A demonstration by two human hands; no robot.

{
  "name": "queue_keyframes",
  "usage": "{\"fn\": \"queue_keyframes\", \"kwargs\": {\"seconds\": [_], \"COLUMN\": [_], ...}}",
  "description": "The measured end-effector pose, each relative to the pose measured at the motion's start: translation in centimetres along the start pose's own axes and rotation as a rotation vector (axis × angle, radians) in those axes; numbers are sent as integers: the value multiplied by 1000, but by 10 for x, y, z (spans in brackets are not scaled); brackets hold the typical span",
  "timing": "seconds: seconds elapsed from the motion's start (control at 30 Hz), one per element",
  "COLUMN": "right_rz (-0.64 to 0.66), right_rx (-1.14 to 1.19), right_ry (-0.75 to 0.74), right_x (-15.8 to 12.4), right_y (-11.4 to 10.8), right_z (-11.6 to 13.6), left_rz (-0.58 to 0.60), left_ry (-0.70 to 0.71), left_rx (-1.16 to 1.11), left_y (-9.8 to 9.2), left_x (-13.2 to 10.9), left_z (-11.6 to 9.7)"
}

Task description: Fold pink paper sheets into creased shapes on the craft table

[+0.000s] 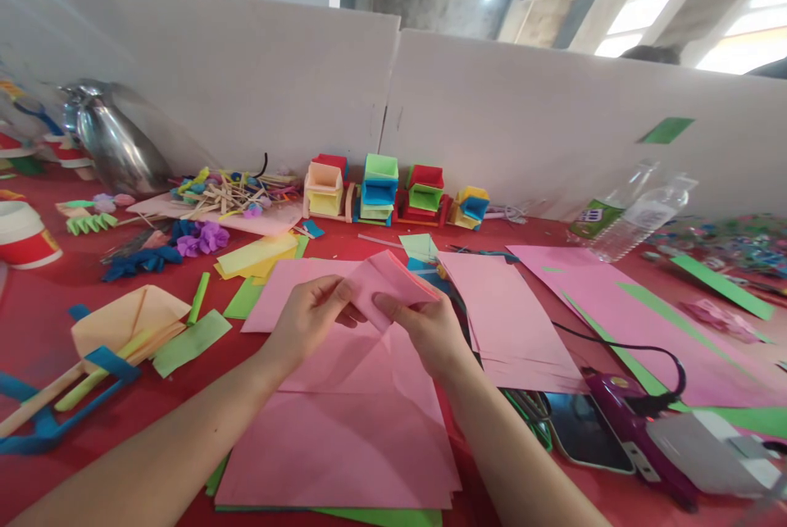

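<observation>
My left hand [315, 307] and my right hand [424, 322] hold a folded piece of pink paper [387, 281] between them, above the table. The left thumb and fingers pinch its left side. On the right, my thumb presses on the front of the paper, with the other fingers hidden behind it. Several layers show along the paper's upper right edge. Beneath my hands lies a stack of pink sheets [338, 445], with green sheets peeking out under its lower edge.
Folded coloured paper boxes [378, 191] line the back by a white partition [246, 76]. More pink sheets [516, 314], a phone [587, 429] and a purple power strip [639, 437] lie right. A steel jug [123, 142], paper cup [28, 236] and peach paper piece [132, 318] are left. Plastic bottles [645, 211] lean back right.
</observation>
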State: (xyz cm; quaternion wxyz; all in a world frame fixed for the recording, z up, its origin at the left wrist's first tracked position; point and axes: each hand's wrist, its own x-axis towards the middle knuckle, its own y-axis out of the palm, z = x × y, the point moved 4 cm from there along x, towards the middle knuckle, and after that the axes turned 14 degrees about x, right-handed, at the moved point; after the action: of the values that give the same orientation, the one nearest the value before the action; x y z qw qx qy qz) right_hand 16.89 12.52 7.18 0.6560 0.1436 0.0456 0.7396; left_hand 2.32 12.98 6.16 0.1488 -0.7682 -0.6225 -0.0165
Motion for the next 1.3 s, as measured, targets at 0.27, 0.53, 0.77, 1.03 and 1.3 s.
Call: {"fn": "queue_keyframes", "kwargs": {"seconds": [0.27,0.53,0.77,1.03,1.3], "right_rz": [27,-38,53,102,100], "right_rx": [44,33,12,111,90], "right_ry": [31,59,95,202,214], "right_x": [0,-1,-1,-7,-4], "right_y": [1,-3,-1,12,8], "right_z": [-1,-4,-4,-8,-8], "left_rz": [-79,-60,-50,-208,-19], "left_ry": [31,21,76,62,-65], "left_rx": [120,95,82,158,31], "left_y": [-2,0,-3,-7,-9], "left_x": [-3,-4,-1,-5,5], "left_z": [-1,-1,-5,-6,3]}}
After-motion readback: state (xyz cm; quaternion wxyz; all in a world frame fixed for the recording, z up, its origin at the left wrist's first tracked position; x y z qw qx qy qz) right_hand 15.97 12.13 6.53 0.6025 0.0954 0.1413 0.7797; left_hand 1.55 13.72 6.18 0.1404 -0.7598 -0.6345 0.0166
